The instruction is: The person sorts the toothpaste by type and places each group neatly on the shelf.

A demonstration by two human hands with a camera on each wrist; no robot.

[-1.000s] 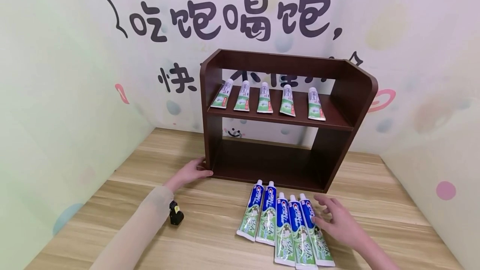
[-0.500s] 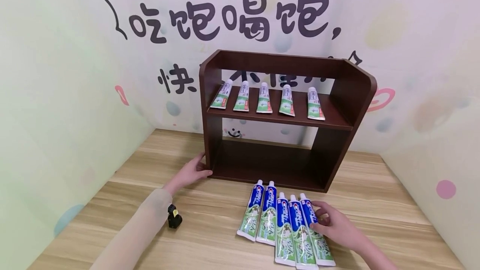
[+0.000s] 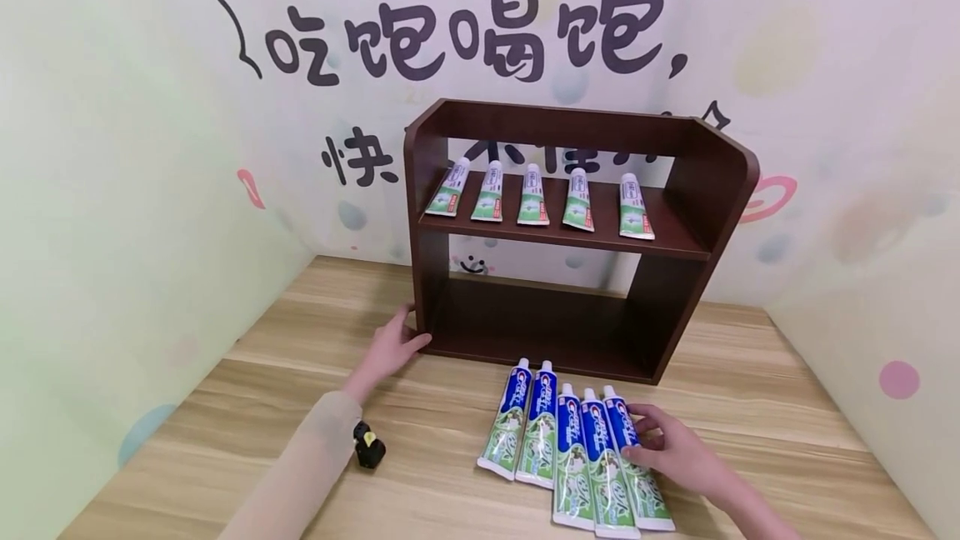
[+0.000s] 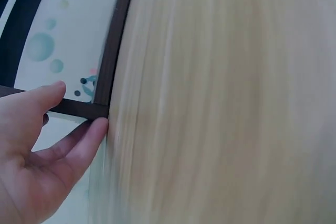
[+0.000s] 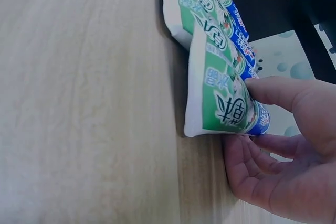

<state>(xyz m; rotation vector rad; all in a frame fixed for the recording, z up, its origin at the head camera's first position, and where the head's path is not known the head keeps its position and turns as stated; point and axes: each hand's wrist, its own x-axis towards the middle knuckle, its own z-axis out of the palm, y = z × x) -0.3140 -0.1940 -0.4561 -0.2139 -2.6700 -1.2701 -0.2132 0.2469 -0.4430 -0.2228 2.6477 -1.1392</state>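
A dark brown two-tier shelf (image 3: 555, 315) stands on the table. My left hand (image 3: 388, 350) grips the lower front corner of its left side panel, thumb on one side and fingers on the other in the left wrist view. In front of the shelf lies a row of blue, white and green toothpaste tubes (image 3: 572, 473). My right hand (image 3: 678, 455) holds the rightmost toothpaste tube (image 5: 223, 98) by its side, thumb on the top face and fingers beside the lower edge. That tube lies slanted, its cap toward the shelf and its flat end toward me.
Several smaller white and green toothpaste tubes (image 3: 533, 198) lean in a row on the upper tier. A black wrist camera (image 3: 368, 446) is worn at the left sleeve. Printed walls (image 3: 150, 190) enclose the wooden table (image 3: 427, 457) at the back and sides.
My right hand has come down from beside the rightmost toothpaste tube and taken hold of it. The left hand stays at the shelf's corner. The head view shifts slightly.
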